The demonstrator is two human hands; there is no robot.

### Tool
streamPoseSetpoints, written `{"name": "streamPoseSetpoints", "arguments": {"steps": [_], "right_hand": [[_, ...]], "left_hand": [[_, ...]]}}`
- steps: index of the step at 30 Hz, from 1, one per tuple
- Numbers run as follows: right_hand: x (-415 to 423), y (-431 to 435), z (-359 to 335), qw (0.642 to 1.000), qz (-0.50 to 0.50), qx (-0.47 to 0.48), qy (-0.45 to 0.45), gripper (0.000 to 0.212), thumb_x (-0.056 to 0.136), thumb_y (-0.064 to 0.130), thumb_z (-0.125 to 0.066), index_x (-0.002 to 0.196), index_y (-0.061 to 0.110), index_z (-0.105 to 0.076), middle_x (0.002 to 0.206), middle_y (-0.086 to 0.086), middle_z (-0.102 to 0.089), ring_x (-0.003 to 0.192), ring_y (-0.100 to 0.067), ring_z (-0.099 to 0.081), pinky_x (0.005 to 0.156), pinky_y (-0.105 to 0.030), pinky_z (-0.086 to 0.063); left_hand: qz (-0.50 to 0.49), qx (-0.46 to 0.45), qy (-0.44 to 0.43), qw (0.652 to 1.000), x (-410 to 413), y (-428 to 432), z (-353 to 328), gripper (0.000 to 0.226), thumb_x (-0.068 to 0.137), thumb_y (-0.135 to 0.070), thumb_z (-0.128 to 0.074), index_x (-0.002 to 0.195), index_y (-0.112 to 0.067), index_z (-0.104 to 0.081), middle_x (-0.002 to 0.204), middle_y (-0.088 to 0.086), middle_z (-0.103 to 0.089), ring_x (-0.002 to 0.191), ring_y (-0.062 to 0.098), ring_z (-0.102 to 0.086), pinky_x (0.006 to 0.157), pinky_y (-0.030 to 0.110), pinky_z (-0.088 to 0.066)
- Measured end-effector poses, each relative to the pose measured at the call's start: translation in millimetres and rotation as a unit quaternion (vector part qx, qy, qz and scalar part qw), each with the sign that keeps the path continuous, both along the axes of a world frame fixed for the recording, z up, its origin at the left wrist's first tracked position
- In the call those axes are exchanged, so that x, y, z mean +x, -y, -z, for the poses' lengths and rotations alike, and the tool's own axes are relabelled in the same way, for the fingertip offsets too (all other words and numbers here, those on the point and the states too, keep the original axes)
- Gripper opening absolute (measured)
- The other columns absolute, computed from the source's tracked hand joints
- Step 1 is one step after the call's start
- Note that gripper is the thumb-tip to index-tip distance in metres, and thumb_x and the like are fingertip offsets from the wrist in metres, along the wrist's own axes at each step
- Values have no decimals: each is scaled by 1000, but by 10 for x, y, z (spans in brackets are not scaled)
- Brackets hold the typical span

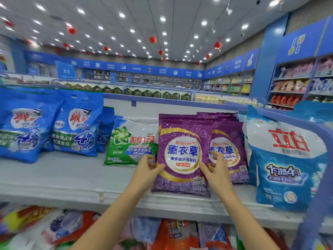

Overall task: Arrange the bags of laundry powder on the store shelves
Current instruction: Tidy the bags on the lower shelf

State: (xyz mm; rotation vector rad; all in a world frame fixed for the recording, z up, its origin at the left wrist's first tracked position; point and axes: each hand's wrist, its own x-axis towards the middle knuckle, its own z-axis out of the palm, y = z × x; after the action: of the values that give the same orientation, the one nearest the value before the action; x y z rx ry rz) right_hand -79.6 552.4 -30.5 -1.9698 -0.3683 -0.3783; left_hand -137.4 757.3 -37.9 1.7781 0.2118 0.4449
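Seen from the head camera, the shelf (63,177) carries a row of laundry powder bags standing along its back, and both hands reach over its front edge to the middle of that row. The front purple bag (183,147) stands upright near the front edge, leaning slightly back against a second purple bag (230,139) that stands just behind it and to its right, partly covered by it. The left hand (146,170) pinches the front purple bag's lower left edge, thumb on the printed face and the other fingers curled round behind. The right hand (218,170) grips its lower right edge, thumb pressed on the face and the remaining fingers (215,154) spread and slipped behind, lying against the second purple bag. Just left of the held bag leans a green-and-white bag (129,141), touching or nearly touching it. Toward the shelf's left end stand two large blue bags (77,127), side by side, with a narrower blue one tucked behind them. At the right end a tall white-and-blue bag (286,159) stands close to the front edge, beside the purple pair. Below, a lower shelf holds orange and red bags (54,228), blurred.
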Motion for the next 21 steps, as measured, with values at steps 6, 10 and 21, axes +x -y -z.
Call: {"name": "streamPoseSetpoints", "arguments": {"steps": [6,10,21], "right_hand": [[-417,-54,-36,981,18,126,143,24,89,16,-61,104,31,-50,112,7,-53,93,6,-53,72,-11,-41],[-723,-304,-62,974,-84,178,110,21,89,5,-57,85,25,-60,74,3,-67,68,-2,-62,59,-7,-48],[-1804,-1996,158,928,-273,251,22,39,91,8,-47,70,31,-70,51,4,-60,45,-7,-52,44,-11,-42]], "left_hand": [[-98,9,136,986,-647,-314,-26,22,84,-10,-69,97,-25,-58,91,-3,-62,85,10,-62,69,14,-47],[-164,-7,156,974,-1405,-796,116,15,85,-7,-67,93,-20,-64,84,5,-68,76,15,-69,71,27,-54],[-441,6,199,875,-4037,-2548,538,19,77,-41,-56,78,-28,-70,62,-6,-65,55,4,-58,51,12,-49]]}}
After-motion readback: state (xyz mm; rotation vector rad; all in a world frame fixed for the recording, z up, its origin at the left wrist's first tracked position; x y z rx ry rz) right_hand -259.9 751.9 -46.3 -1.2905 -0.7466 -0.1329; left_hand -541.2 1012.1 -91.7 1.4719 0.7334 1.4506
